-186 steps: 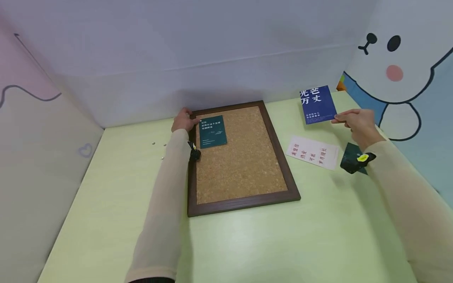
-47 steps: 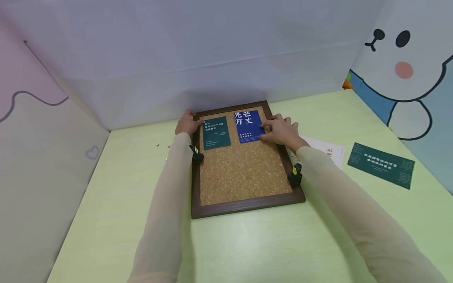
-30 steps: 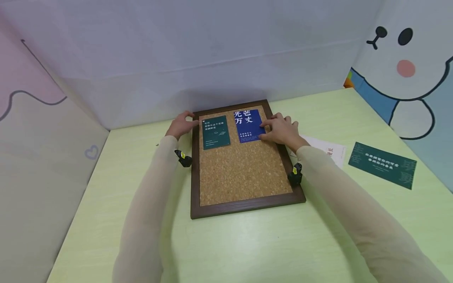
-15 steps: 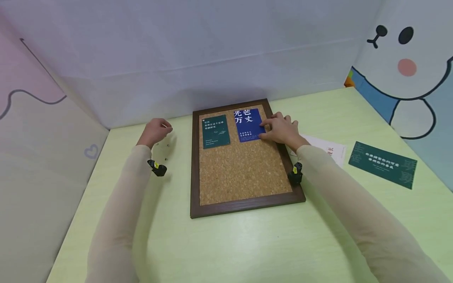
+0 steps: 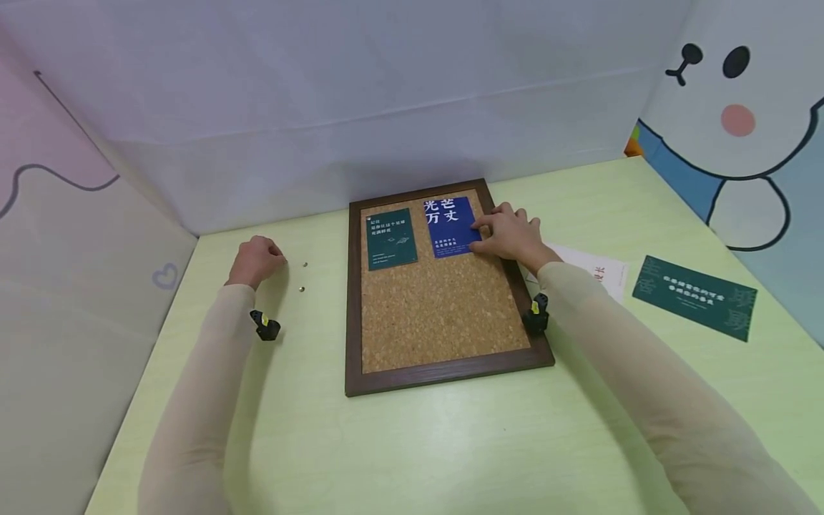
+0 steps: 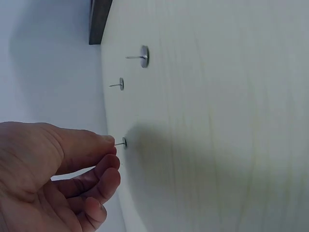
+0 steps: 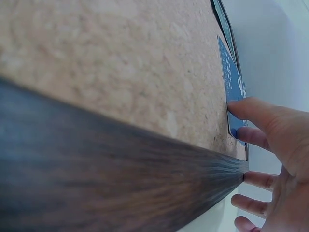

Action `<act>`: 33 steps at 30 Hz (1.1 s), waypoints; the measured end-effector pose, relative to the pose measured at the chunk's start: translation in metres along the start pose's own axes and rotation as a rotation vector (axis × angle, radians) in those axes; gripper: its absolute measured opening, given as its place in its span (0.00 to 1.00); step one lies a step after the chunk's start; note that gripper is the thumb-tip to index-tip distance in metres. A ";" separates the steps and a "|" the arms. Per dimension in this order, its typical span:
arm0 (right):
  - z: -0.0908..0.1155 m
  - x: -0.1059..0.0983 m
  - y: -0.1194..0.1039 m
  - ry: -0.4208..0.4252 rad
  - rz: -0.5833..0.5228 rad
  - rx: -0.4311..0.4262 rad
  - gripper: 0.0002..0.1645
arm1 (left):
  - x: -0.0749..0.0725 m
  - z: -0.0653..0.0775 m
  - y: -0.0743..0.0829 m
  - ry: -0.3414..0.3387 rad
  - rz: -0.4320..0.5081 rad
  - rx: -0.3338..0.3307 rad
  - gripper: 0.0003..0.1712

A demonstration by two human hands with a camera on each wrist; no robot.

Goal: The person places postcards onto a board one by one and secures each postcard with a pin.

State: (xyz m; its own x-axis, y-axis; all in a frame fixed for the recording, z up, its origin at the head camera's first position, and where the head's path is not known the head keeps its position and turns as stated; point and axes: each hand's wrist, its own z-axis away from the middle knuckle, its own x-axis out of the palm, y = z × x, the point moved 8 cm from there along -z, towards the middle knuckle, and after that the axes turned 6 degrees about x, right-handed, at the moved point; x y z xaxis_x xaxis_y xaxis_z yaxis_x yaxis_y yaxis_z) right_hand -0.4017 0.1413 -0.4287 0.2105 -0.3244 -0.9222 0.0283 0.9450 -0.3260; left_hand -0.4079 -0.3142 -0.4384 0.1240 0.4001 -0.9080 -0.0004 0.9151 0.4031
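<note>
My left hand (image 5: 256, 260) is low over the table's left side. In the left wrist view its curled thumb and index fingertips are at the pin of a thumbtack (image 6: 125, 142), seeming to pinch it; the other fingers curl in. Two more thumbtacks, one nearer (image 6: 145, 56) and one farther (image 6: 121, 84), stand pin up close by. My right hand (image 5: 511, 234) holds a blue card (image 5: 450, 227) flat on the framed corkboard (image 5: 444, 315), thumb and index finger touching the card's right edge. Left of it on the cork lies a dark green card (image 5: 392, 239), a tack at its top left corner.
Right of the board lies a white card (image 5: 608, 275) with red writing, partly under my right arm. Another green card (image 5: 695, 297) lies farther right. A white cloth wall (image 5: 386, 93) rises behind the pale table (image 5: 425, 450).
The right hand brought the blue card onto the board's upper right and has stayed there. The left hand left the board's upper left and moved left and down to the thumbtacks.
</note>
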 end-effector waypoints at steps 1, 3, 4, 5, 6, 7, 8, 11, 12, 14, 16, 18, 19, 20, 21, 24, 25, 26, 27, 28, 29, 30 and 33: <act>0.000 0.000 0.000 0.000 -0.001 0.000 0.34 | 0.000 0.000 -0.001 0.000 -0.001 0.000 0.14; 0.000 0.000 0.000 0.000 -0.003 0.000 0.34 | 0.001 0.000 -0.002 0.000 0.003 0.001 0.14; 0.000 -0.001 0.000 0.001 -0.003 0.000 0.34 | 0.002 -0.001 -0.003 0.002 0.004 0.004 0.14; 0.000 -0.001 0.000 0.001 -0.005 0.000 0.34 | 0.003 -0.001 -0.003 0.002 0.005 0.007 0.14; 0.000 -0.001 0.000 0.001 -0.005 0.001 0.34 | 0.004 -0.001 -0.003 0.001 0.005 0.012 0.13; 0.000 -0.001 0.000 0.000 -0.005 0.001 0.34 | 0.005 -0.002 -0.003 -0.002 0.006 0.016 0.13; 0.000 -0.001 0.000 0.001 -0.006 0.001 0.34 | 0.005 -0.002 -0.002 -0.003 0.008 0.021 0.13; 0.000 -0.001 0.000 0.000 -0.006 0.000 0.34 | 0.006 -0.003 -0.002 -0.015 0.009 0.028 0.13; 0.000 -0.001 0.000 0.000 -0.005 -0.001 0.34 | 0.006 -0.003 -0.001 -0.023 0.011 0.029 0.14; 0.000 -0.001 0.000 0.001 -0.004 -0.003 0.34 | 0.006 -0.003 0.000 -0.048 0.023 0.036 0.15; -0.001 -0.001 0.000 0.001 -0.004 -0.003 0.34 | 0.006 -0.002 0.002 -0.086 0.038 0.042 0.16; -0.001 -0.001 0.000 0.001 -0.003 -0.003 0.34 | 0.006 -0.002 0.004 -0.131 0.062 0.048 0.15; -0.001 -0.001 0.000 0.001 -0.004 -0.003 0.34 | 0.007 -0.002 0.005 -0.156 0.077 0.050 0.15; -0.001 -0.001 0.000 0.002 -0.006 -0.002 0.34 | 0.008 -0.002 0.005 -0.181 0.090 0.050 0.15; -0.001 -0.001 0.000 0.002 -0.007 -0.002 0.34 | 0.009 -0.002 0.006 -0.208 0.102 0.055 0.14; -0.001 0.000 0.000 0.002 -0.010 -0.004 0.34 | 0.013 -0.001 0.005 -0.279 0.123 0.059 0.14; -0.001 0.000 0.000 0.001 -0.010 -0.005 0.34 | 0.014 0.000 0.005 -0.297 0.125 0.061 0.14; -0.001 0.001 0.000 0.000 -0.010 -0.006 0.34 | 0.015 0.000 0.004 -0.311 0.125 0.061 0.14; -0.001 0.001 -0.001 0.000 -0.009 -0.006 0.34 | 0.016 0.000 0.004 -0.320 0.122 0.062 0.14; -0.001 0.001 -0.001 -0.001 -0.007 -0.006 0.34 | 0.016 0.000 0.003 -0.321 0.119 0.059 0.14; -0.001 0.001 -0.001 -0.001 -0.007 -0.006 0.34 | 0.016 0.000 0.002 -0.320 0.120 0.055 0.14; -0.001 0.001 -0.001 -0.002 -0.006 -0.005 0.34 | 0.016 -0.001 0.002 -0.316 0.120 0.054 0.14; 0.000 0.001 -0.001 -0.001 -0.006 -0.001 0.34 | 0.017 -0.003 0.000 -0.295 0.121 0.049 0.14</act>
State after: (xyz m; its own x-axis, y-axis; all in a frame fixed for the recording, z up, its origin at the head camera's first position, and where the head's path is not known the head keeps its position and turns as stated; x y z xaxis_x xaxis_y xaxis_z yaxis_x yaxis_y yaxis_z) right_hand -0.4019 0.1402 -0.4296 0.2117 -0.3300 -0.9199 0.0285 0.9429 -0.3317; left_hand -0.4092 -0.3072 -0.4538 0.4084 0.4673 -0.7841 0.0145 0.8556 0.5174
